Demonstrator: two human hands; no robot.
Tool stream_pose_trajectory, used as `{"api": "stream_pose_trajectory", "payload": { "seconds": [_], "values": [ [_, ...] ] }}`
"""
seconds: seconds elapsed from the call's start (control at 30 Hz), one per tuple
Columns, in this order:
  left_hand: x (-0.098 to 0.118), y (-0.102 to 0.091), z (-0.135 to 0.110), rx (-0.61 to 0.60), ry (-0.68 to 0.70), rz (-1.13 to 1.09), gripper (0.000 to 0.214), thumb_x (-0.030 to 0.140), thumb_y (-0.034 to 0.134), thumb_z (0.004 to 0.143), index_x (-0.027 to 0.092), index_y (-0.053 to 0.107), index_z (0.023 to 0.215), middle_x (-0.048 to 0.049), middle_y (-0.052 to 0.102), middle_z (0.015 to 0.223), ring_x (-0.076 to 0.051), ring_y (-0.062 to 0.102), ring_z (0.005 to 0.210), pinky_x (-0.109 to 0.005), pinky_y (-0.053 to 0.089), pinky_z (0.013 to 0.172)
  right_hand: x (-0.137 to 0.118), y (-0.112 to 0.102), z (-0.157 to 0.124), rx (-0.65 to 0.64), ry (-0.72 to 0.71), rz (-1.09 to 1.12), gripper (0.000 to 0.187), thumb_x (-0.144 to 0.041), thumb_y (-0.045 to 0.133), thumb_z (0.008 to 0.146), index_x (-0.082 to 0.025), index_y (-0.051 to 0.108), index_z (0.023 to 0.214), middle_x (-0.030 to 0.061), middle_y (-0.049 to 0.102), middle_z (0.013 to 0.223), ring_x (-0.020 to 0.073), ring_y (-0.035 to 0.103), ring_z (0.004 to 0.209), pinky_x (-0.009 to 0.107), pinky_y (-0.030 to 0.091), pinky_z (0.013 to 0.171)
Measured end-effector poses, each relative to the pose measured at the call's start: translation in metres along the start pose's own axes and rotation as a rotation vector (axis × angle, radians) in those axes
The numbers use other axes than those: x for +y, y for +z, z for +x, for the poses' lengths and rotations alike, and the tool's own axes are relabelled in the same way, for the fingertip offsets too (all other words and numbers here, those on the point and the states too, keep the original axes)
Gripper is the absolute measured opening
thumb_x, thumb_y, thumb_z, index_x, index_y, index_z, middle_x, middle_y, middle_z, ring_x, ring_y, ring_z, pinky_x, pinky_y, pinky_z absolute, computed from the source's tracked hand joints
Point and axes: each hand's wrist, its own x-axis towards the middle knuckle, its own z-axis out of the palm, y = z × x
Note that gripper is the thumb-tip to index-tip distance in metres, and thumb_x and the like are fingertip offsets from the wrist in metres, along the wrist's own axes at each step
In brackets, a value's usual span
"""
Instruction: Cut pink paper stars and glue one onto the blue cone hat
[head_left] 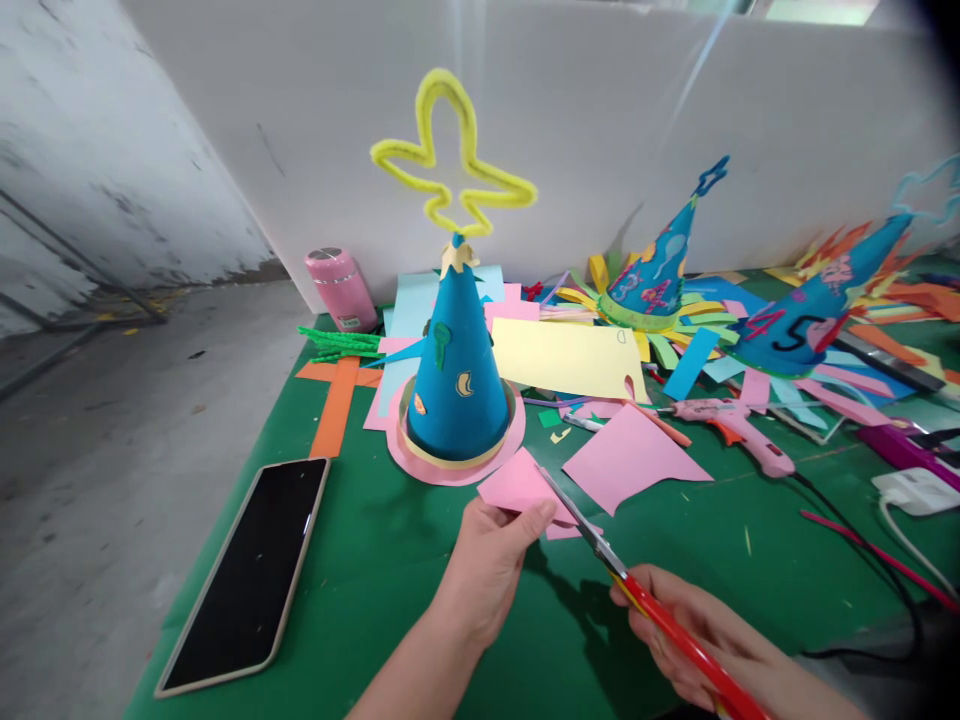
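My left hand (491, 560) pinches a small piece of pink paper (517, 482) between thumb and fingers. Wrapped round the handles of red-handled scissors (596, 540) is my right hand (686, 630). The scissor blades lie along the right edge of that paper. Just beyond stands a blue paper cone hat (461, 375) with a pink brim, small stuck-on shapes and a yellow fuzzy wire shape (469, 130) on its tip. A larger pink paper piece (634, 455) with a curved cut edge rests right of the blades.
A phone (251, 575) lies at the table's left edge, a pink bottle (341, 290) behind it. A pink glue gun (739, 430) with its cord is at right. Two more blue cone hats (652, 270) (814, 300) stand behind among paper strips. A white charger (919, 490) lies far right.
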Motion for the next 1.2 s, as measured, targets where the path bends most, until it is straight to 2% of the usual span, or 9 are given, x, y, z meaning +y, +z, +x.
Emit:
{"api": "stream_pose_trajectory", "payload": {
  "seconds": [0.2, 0.57, 0.77, 0.87, 1.03, 1.1, 1.2],
  "values": [
    [0.0005, 0.0011, -0.0005, 0.015, -0.009, 0.007, 0.018, 0.016, 0.064, 0.070, 0.014, 0.069, 0.088, -0.0095, 0.069, 0.097, -0.024, 0.059, 0.098, -0.038, 0.040, 0.093, -0.0045, 0.0040, -0.0006, -0.001, -0.090, -0.019, 0.046, -0.055, 0.067, 0.060, -0.028, 0.062, 0.096, 0.0023, 0.060, 0.087, 0.0186, 0.056, 0.087, 0.029, 0.043, 0.081],
    [-0.0007, -0.0006, -0.0005, -0.009, -0.004, 0.012, 0.011, 0.015, 0.064, 0.070, 0.014, 0.069, 0.080, -0.0076, 0.070, 0.092, -0.023, 0.060, 0.093, -0.039, 0.042, 0.090, -0.0005, 0.0013, -0.0010, 0.005, -0.039, -0.034, 0.047, -0.061, 0.066, 0.056, -0.025, 0.063, 0.086, 0.0022, 0.060, 0.082, 0.0180, 0.057, 0.082, 0.026, 0.045, 0.072],
    [-0.0016, 0.0011, -0.0021, -0.024, -0.027, -0.004, 0.025, 0.013, 0.065, 0.069, 0.016, 0.067, 0.094, -0.0082, 0.068, 0.099, -0.023, 0.057, 0.101, -0.038, 0.038, 0.094, -0.0010, 0.0036, -0.0022, 0.021, -0.073, -0.038, 0.051, -0.059, 0.066, 0.058, -0.027, 0.061, 0.096, 0.0023, 0.060, 0.084, 0.0180, 0.057, 0.082, 0.028, 0.044, 0.076],
    [-0.0018, 0.0011, -0.0021, -0.025, -0.039, 0.002, 0.025, 0.014, 0.066, 0.068, 0.016, 0.067, 0.094, -0.0087, 0.069, 0.098, -0.024, 0.057, 0.100, -0.039, 0.038, 0.094, -0.0008, 0.0030, 0.0000, 0.028, -0.069, -0.039, 0.050, -0.059, 0.066, 0.058, -0.026, 0.061, 0.096, 0.0026, 0.060, 0.082, 0.0185, 0.057, 0.080, 0.028, 0.045, 0.073],
    [-0.0027, -0.0003, -0.0017, -0.024, -0.035, 0.072, 0.006, 0.016, 0.065, 0.068, 0.012, 0.069, 0.071, -0.0085, 0.069, 0.086, -0.022, 0.059, 0.090, -0.034, 0.041, 0.088, 0.0024, -0.0005, 0.0011, 0.017, -0.045, -0.050, 0.050, -0.061, 0.065, 0.057, -0.026, 0.060, 0.092, 0.0015, 0.059, 0.076, 0.0171, 0.057, 0.074, 0.026, 0.046, 0.066],
    [-0.0031, -0.0004, -0.0015, -0.011, -0.040, 0.106, 0.008, 0.017, 0.065, 0.069, 0.011, 0.068, 0.064, -0.0077, 0.068, 0.078, -0.019, 0.059, 0.082, -0.030, 0.043, 0.081, 0.0033, -0.0012, 0.0001, 0.020, -0.029, -0.042, 0.050, -0.061, 0.065, 0.057, -0.026, 0.060, 0.092, 0.0006, 0.058, 0.073, 0.0159, 0.057, 0.073, 0.024, 0.045, 0.065],
    [-0.0029, 0.0006, -0.0012, 0.038, -0.056, 0.069, 0.009, 0.019, 0.064, 0.070, 0.011, 0.067, 0.066, -0.0049, 0.066, 0.068, -0.013, 0.057, 0.065, -0.025, 0.045, 0.068, 0.0039, -0.0020, -0.0010, 0.016, -0.008, -0.005, 0.047, -0.059, 0.067, 0.058, -0.027, 0.060, 0.091, -0.0009, 0.056, 0.069, 0.0134, 0.056, 0.071, 0.021, 0.044, 0.063]
  ]
}}
